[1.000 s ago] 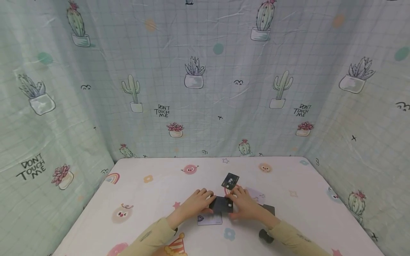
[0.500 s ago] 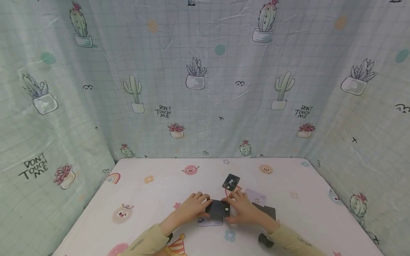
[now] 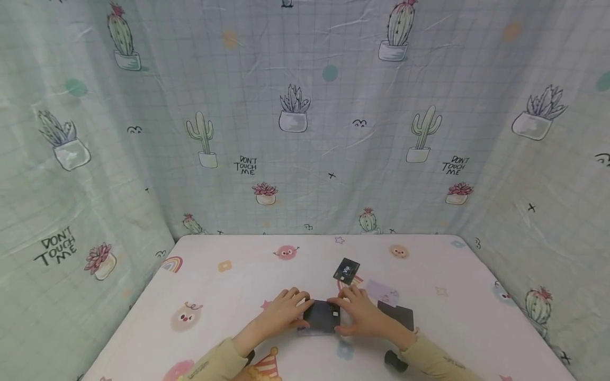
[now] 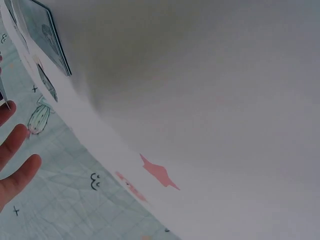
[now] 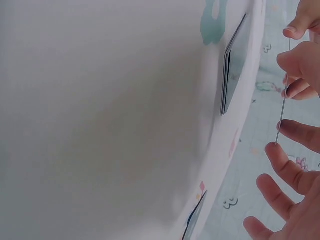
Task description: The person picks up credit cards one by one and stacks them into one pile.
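Pinching opposite ends of a thin black plastic-looking card (image 3: 320,318), the left hand (image 3: 285,310) and right hand (image 3: 358,312) hold it raised above a low stack of thin rectangular cards (image 5: 235,70) on the white, cartoon-printed surface (image 3: 229,296). Light, matched pressure from both sides should serve best, keeping the card flat, unbowed and square to the stack.

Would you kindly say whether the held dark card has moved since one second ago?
Yes; in the head view, the held dark card has shifted left and nearer, away from the Vip card.
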Demonstrator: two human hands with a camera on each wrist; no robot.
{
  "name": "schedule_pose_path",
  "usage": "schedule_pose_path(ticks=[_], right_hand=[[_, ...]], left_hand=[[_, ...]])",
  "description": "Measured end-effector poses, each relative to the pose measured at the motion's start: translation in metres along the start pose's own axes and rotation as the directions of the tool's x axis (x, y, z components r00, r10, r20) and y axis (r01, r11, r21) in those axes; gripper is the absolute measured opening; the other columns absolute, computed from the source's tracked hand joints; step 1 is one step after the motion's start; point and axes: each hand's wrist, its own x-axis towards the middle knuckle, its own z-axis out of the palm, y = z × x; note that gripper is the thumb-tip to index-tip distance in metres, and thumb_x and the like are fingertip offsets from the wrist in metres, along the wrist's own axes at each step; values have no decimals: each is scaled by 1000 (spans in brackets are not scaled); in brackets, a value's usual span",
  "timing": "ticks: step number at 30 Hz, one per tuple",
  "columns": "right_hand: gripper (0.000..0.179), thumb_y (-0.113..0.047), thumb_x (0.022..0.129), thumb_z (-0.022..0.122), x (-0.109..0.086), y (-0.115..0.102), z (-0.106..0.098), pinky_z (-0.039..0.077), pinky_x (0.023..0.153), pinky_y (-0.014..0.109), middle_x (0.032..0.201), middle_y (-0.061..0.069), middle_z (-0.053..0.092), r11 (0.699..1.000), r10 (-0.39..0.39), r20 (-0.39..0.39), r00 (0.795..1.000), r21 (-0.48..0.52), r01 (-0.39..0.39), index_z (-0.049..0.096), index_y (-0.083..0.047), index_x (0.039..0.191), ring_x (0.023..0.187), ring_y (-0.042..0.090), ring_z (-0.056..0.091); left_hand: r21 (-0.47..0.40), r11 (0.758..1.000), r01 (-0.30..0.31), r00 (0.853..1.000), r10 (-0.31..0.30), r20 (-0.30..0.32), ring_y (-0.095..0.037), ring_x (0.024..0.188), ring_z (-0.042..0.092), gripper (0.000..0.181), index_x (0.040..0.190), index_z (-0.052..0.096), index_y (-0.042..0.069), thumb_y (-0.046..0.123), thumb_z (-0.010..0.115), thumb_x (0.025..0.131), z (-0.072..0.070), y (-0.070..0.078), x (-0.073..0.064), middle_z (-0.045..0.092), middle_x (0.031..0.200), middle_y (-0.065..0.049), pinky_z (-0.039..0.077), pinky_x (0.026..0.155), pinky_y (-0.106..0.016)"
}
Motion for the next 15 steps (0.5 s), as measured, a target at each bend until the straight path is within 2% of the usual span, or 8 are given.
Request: schedule_pose_path(ticks=[10,15], right_hand=[[58,-42,68,69,1,-2,0,33,75,35,101,-5,46,996,-83,-56,995,-28,81,53,-19,119,93,12,35],[58,-41,68,69,0,-3,2,33,76,35,102,-5,46,995,-100,-73,992,-34,97,54,-18,118,94,12,36]], left_hand=[[-34,999,7,1000,-7,-1,-13,97,50,51,118,55,16,49,56,79,-7,1,-8,55,109,3,44,81,-32],[-32,999,2,1000,-3,-28,-14,95,50,49,116,56,15,47,58,79,-7,3,-13,55,108,2,44,79,-33]])
